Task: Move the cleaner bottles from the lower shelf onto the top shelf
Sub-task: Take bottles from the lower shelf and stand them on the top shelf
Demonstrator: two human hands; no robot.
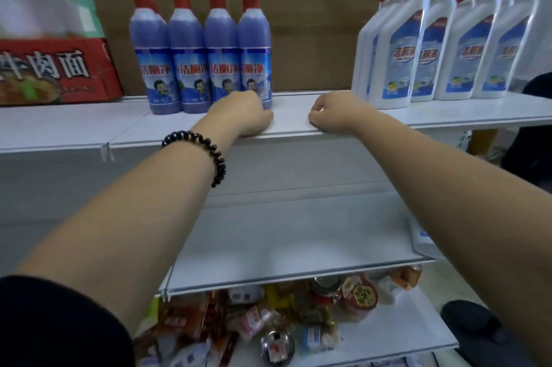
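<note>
Evidently nearly done: on the top shelf point(292, 127) we see glossy purple cleaner bottles point(203, 52), round and red-capped, just beyond our left hand point(239, 115), its fingers hidden. Flat white bottles point(433, 44) stand right of our right hand point(331, 115), its fingers curled on nothing. The smooth lower shelf point(283, 235) shows one half-hidden white object point(421, 242).

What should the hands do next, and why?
Probably lower the right hand to the white, blue-marked thing at the right end of the lower white shelf. That hand rests curled and empty on the edge of the top white shelf, and that thing, half hidden by the arm, may be a leftover bottle.
</note>
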